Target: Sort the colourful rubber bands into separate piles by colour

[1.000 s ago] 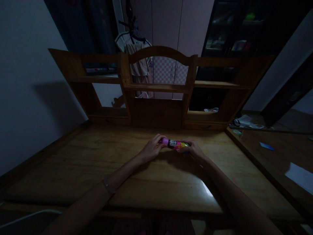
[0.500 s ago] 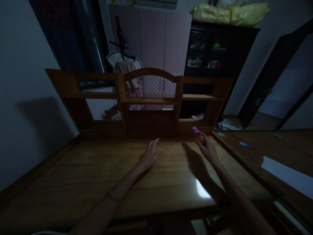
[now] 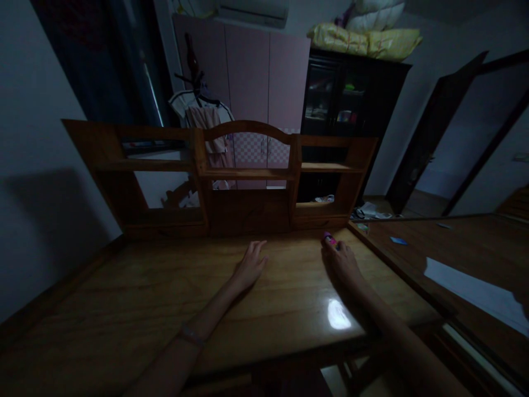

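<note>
A small bottle (image 3: pixel 331 240) with a purple cap and a bright pink and yellow body is in my right hand (image 3: pixel 344 261), low over the right side of the wooden desk (image 3: pixel 173 286). My fingers cover the bottle's lower part, and I cannot tell whether it touches the desktop. Left of it, my left hand (image 3: pixel 250 266) rests on or just above the middle of the desk, fingers stretched out and holding nothing. A band circles my left wrist.
A wooden shelf unit (image 3: pixel 248 174) stands along the desk's back edge. To the right, a lower brown surface (image 3: pixel 417 234) bears white paper (image 3: pixel 471 290) and a small blue card (image 3: pixel 398 240). Behind are a pink wardrobe (image 3: pixel 248 77) and a dark cabinet (image 3: pixel 359 102).
My right hand has lowered the bottle toward the desktop, and its shadow has drawn in close. My left hand has barely moved. The whole view has shifted slightly.
</note>
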`<action>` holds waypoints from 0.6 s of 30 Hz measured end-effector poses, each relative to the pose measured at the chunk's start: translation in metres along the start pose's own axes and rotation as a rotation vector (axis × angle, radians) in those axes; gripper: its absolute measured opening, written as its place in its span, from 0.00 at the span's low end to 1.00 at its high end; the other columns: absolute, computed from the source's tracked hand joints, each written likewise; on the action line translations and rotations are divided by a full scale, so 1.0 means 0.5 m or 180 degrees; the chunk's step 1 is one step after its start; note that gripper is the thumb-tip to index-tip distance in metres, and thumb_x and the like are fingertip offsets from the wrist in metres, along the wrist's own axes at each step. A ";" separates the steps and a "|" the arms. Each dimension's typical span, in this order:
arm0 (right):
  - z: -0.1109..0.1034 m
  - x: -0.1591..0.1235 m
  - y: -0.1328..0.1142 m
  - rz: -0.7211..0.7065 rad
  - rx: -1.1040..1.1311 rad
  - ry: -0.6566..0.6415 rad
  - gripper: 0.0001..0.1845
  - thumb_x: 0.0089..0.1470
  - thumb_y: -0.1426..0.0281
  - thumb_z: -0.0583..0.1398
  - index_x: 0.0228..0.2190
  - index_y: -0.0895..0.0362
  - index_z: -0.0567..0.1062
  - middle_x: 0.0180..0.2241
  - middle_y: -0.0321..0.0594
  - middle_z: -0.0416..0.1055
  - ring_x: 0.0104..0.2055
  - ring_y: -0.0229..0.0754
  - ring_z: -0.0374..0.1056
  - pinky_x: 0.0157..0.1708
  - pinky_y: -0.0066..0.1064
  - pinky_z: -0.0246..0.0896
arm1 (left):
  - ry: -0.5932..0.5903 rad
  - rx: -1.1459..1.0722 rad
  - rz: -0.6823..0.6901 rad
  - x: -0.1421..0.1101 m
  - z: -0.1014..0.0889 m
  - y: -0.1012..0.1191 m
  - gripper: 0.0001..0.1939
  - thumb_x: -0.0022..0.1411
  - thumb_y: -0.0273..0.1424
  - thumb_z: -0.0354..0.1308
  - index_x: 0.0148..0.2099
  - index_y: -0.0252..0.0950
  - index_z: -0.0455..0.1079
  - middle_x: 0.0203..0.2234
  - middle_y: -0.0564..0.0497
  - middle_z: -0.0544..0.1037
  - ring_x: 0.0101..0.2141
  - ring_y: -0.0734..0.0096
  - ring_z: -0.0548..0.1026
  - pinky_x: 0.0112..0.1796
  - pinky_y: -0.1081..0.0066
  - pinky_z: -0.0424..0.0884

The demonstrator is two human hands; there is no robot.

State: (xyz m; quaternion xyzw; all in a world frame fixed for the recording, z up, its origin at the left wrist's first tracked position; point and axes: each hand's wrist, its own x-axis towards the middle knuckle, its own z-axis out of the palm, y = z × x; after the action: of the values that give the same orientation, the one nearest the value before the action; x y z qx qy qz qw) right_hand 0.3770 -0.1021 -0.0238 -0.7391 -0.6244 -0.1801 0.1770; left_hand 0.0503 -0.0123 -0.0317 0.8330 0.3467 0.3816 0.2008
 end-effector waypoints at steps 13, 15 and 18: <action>-0.044 -0.006 -0.022 -0.0190 -0.0294 0.0253 0.28 0.63 0.60 0.54 0.61 0.54 0.57 0.48 0.52 0.64 0.47 0.52 0.61 0.44 0.38 0.54 | 0.0000 -0.0046 0.0010 0.001 0.009 -0.018 0.20 0.66 0.30 0.50 0.59 0.43 0.60 0.51 0.46 0.62 0.52 0.64 0.67 0.55 0.61 0.63; -0.059 -0.002 -0.025 -0.0238 -0.0247 0.0304 0.28 0.63 0.62 0.53 0.62 0.55 0.56 0.49 0.54 0.64 0.48 0.54 0.61 0.44 0.39 0.57 | -0.0001 -0.0058 0.0006 0.001 0.009 -0.018 0.19 0.66 0.31 0.50 0.59 0.42 0.60 0.51 0.46 0.63 0.52 0.64 0.67 0.54 0.62 0.64; -0.094 -0.003 -0.031 -0.0276 -0.0112 0.0448 0.26 0.64 0.63 0.52 0.61 0.56 0.59 0.51 0.55 0.64 0.51 0.55 0.62 0.46 0.42 0.60 | -0.0003 -0.0068 -0.0004 0.001 0.009 -0.018 0.18 0.67 0.31 0.49 0.58 0.42 0.61 0.49 0.46 0.64 0.51 0.65 0.68 0.53 0.63 0.65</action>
State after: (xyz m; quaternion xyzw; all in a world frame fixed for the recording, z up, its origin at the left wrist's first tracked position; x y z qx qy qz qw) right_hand 0.3594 -0.1235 0.0170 -0.6999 -0.6386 -0.2500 0.1994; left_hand 0.0505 -0.0062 -0.0398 0.8308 0.3429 0.3847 0.2101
